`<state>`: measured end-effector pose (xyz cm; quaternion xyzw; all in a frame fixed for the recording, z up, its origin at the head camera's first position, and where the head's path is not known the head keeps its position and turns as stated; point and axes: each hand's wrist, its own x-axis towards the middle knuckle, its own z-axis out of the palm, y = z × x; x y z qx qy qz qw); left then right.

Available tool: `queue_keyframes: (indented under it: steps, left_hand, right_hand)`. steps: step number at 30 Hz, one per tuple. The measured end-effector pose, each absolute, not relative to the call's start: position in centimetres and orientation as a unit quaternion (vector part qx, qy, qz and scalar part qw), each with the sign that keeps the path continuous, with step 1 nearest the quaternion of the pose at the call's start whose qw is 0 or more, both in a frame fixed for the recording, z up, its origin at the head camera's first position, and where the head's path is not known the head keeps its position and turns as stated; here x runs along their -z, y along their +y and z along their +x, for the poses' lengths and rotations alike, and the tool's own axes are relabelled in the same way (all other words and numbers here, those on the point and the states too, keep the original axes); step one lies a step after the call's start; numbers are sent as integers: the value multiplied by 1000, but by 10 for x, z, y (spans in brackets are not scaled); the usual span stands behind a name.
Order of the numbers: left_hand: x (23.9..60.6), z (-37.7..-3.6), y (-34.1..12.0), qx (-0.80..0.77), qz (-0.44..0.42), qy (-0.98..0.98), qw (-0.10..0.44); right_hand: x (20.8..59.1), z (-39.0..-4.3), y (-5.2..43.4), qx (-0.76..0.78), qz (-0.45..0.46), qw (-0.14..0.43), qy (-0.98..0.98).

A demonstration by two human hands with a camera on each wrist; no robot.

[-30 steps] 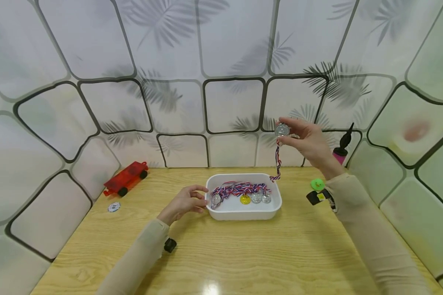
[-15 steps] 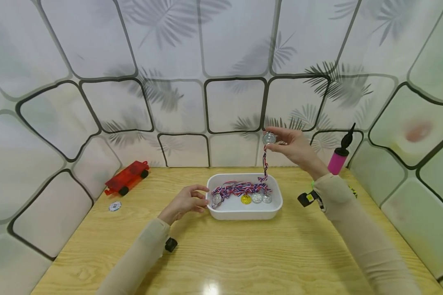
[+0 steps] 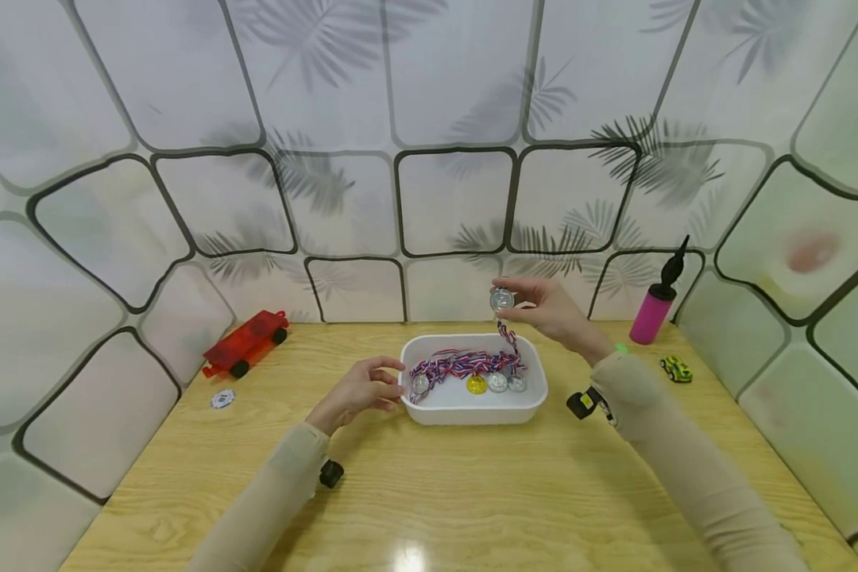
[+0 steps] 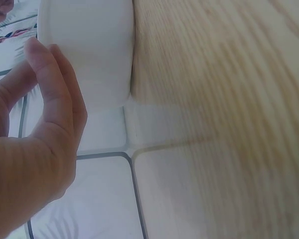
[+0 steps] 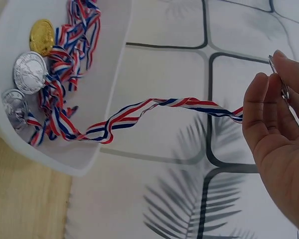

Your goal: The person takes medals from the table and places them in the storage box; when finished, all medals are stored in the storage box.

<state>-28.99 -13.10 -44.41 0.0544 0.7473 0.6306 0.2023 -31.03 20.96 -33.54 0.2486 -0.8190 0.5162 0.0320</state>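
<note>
Where the right fingertips (image 5: pixel 261 84) meet, we log 1 silver medal (image 3: pixel 502 299), pinched at its rim by the right hand (image 3: pixel 546 308) and held above the far edge of the white tray (image 3: pixel 472 413). Its red-white-blue ribbon (image 5: pixel 139 113) hangs from the fingers down into the tray, over the rim, joining the other ribbons there. Left hand (image 3: pixel 361 392): fingers lightly curled, tips touching the tray's left wall w/ thumb on the near side; a loose brace, not a clamp round anything, as the left wrist view shows.

Tray contents: 1 gold medal (image 3: pixel 476 384); 3 silver medals beside it, 2 to its right, 1 at the left end; a tangle of striped ribbons across the back half.

Surface: light wood-grain table (image 3: pixel 472 492), glossy, w/ a lamp glare at the near edge. On it, far left: red toy car (image 3: pixel 245 345), near the wall; small white-blue disc (image 3: pixel 222 399) just in front of it. Far right: pink pump w/ black nozzle (image 3: pixel 658 302), upright by the wall; small yellow-green toy car (image 3: pixel 676 369) near it. Black wrist-cam units sit at both sleeves.

Room: we note pale panelled walls (image 3: pixel 186 119) on 3 sides, dark curved seams, grey palm-leaf print; beige sleeves on both arms.
</note>
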Motion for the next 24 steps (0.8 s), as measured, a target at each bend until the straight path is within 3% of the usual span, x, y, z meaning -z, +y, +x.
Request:
queue_keyframes:
  steps: [12,24]
  left_hand:
    - [445,-290,-131,-630,57,748,202]
    - [445,-290,-132,-631,58,747,201]
  right_hand:
    - [366,-313,187,-504,257,-28,-824]
    - [384,-320,171,-512,253,-52,-819]
